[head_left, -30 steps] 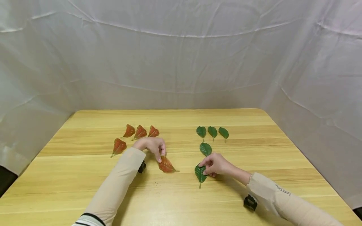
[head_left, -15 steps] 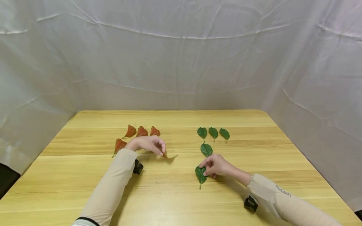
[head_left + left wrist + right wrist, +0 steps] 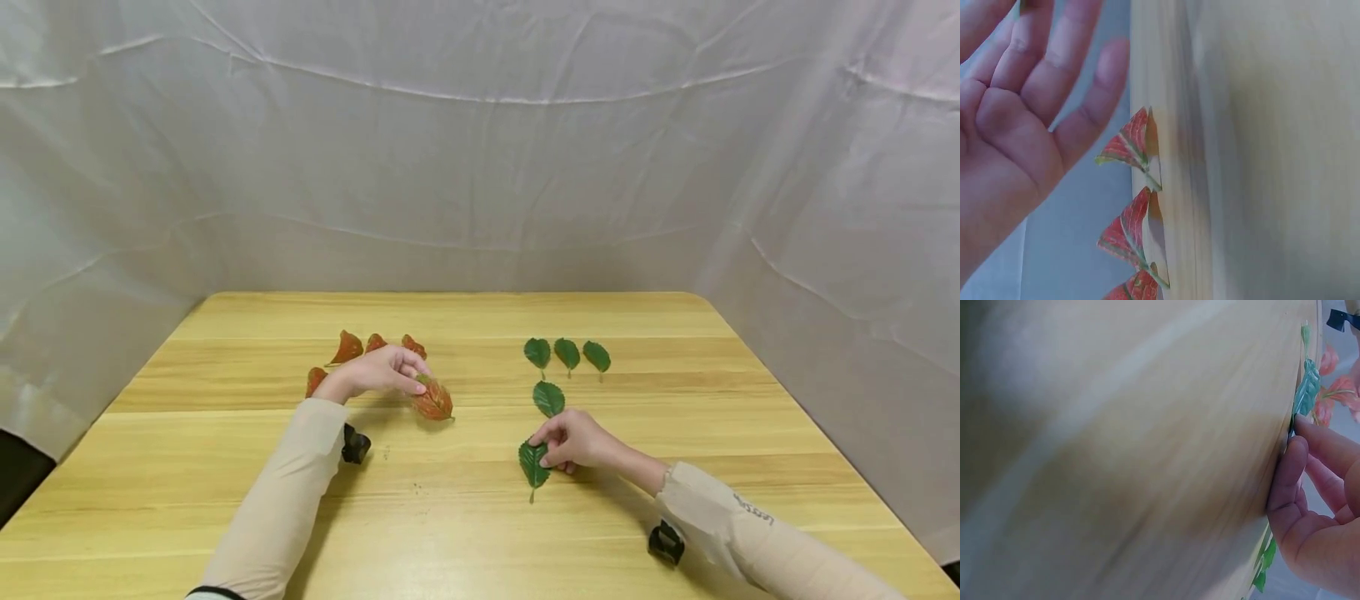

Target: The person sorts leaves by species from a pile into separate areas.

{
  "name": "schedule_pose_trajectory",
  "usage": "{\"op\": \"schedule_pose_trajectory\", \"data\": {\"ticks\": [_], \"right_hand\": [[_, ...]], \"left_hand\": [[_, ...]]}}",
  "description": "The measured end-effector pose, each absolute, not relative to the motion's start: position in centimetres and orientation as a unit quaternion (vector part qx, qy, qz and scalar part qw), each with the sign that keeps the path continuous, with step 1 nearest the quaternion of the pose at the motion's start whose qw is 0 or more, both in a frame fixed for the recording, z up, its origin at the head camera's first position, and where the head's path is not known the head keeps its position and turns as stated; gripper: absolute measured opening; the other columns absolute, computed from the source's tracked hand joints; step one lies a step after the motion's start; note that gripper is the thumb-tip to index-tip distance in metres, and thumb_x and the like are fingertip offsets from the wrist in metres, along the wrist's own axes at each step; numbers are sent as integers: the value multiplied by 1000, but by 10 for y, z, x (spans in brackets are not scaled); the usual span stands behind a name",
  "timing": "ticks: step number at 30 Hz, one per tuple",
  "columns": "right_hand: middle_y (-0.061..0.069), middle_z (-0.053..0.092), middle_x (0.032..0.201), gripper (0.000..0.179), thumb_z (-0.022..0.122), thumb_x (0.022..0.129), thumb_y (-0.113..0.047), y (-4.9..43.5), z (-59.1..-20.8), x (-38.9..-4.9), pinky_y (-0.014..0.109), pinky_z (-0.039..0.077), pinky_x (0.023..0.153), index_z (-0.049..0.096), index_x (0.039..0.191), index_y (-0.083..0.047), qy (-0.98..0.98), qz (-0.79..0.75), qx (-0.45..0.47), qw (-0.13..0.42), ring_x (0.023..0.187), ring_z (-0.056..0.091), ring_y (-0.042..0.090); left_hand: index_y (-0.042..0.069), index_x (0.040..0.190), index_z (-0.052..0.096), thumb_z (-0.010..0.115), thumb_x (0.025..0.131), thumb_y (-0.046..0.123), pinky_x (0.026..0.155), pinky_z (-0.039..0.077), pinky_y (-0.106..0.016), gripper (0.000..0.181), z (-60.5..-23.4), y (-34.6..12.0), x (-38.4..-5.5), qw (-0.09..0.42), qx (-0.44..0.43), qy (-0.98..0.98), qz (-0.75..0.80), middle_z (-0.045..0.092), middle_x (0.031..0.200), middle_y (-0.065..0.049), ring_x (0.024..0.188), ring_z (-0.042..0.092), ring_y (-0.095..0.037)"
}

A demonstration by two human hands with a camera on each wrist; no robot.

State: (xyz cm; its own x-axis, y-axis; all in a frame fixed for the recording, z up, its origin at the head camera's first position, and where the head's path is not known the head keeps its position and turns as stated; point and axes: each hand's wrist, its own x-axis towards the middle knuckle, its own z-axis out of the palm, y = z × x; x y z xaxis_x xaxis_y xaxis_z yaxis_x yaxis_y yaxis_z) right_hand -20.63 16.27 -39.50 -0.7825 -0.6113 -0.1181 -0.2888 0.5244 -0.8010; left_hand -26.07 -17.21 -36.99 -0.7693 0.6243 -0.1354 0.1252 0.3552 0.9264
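Note:
My left hand (image 3: 385, 371) pinches a red leaf (image 3: 435, 402) by its upper edge, holding it tilted above the table, stem end pointing right. In the left wrist view the palm of the left hand (image 3: 1022, 119) shows, while the pinched leaf is almost wholly out of frame. Thumb and fingers of my right hand (image 3: 577, 439) pinch the top of a green leaf (image 3: 533, 464) low at the tabletop, its stem toward the front. The right wrist view has this green leaf (image 3: 1307, 390) at the fingertips. Just behind the right hand lies another green leaf (image 3: 548, 399).
Three green leaves (image 3: 567, 353) form a row at the back right of the wooden table (image 3: 480, 533). Red leaves (image 3: 347, 347) lie at the back left, some partly hidden by the left hand. Dark specks dot the table's middle. Pale curtains surround the table.
My left hand has lifted the red leaf and moved it back and to the left, the leaf turning on the way. The right hand and its green leaf have stayed put.

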Motion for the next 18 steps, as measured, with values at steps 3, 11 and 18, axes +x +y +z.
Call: {"op": "schedule_pose_trajectory", "data": {"ticks": [3, 11, 18], "right_hand": [[2, 54, 55, 20, 69, 72, 6, 163, -395, -206, 29, 47, 44, 66, 92, 7, 851, -409, -265, 197, 44, 51, 13], [2, 54, 55, 20, 69, 72, 6, 162, -395, -208, 29, 47, 44, 66, 91, 7, 851, -410, -263, 197, 44, 51, 13], [2, 54, 55, 19, 69, 72, 5, 162, -395, -208, 29, 47, 44, 66, 92, 7, 851, -411, -261, 200, 44, 51, 13]], "left_hand": [[-1, 91, 53, 62, 83, 4, 72, 47, -47, 14, -369, -176, -260, 235, 224, 764, 557, 58, 64, -3, 61, 58, -17], [-1, 80, 56, 63, 82, 5, 71, 46, -52, 9, -368, -195, -256, 192, 185, 754, 600, 61, 71, -9, 64, 60, -22], [-5, 91, 60, 65, 78, 0, 72, 48, -45, 15, -365, -217, -250, 173, 157, 765, 600, 62, 78, -10, 69, 60, -17]]}}
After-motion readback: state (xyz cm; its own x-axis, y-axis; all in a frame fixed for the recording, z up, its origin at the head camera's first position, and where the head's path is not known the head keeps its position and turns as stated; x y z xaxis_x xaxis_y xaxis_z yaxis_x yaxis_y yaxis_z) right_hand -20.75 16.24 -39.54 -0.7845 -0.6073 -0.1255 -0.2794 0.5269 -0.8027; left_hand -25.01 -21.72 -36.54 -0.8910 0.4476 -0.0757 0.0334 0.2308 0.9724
